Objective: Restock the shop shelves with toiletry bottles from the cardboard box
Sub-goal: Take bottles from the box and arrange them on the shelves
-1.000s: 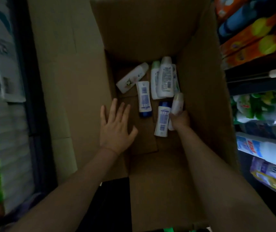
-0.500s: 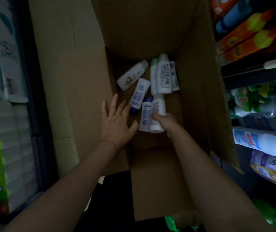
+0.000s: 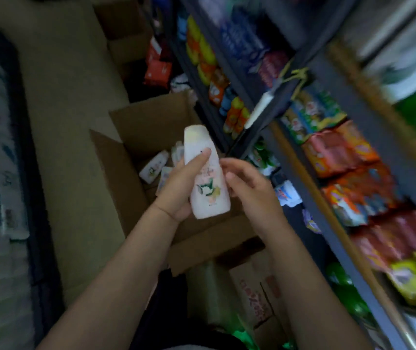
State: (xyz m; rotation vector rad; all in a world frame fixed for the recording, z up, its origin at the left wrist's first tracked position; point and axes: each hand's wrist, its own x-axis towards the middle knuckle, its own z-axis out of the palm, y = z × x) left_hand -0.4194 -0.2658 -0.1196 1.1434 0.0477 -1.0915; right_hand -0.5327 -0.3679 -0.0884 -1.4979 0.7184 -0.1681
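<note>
Shop shelves [image 3: 310,79], right side: several dark-framed tiers, packed with blurred coloured packets; count not readable.
Cardboard box [image 3: 151,122], 1, open-topped, flaps up, left of the shelves. Inside, against the far wall: at least 3 small white bottles [image 3: 154,166], lying flat, partly hidden behind the hands.
White bottle [image 3: 206,178], 1, floral label, cap end up, tilted slightly, held above the box opening.
Left hand [image 3: 179,188]: clamped round the bottle's lower left side, thumb across its front.
Right hand [image 3: 249,184]: fingers loosely curled and apart, fingertips touching the bottle's right edge, not gripping.
</note>
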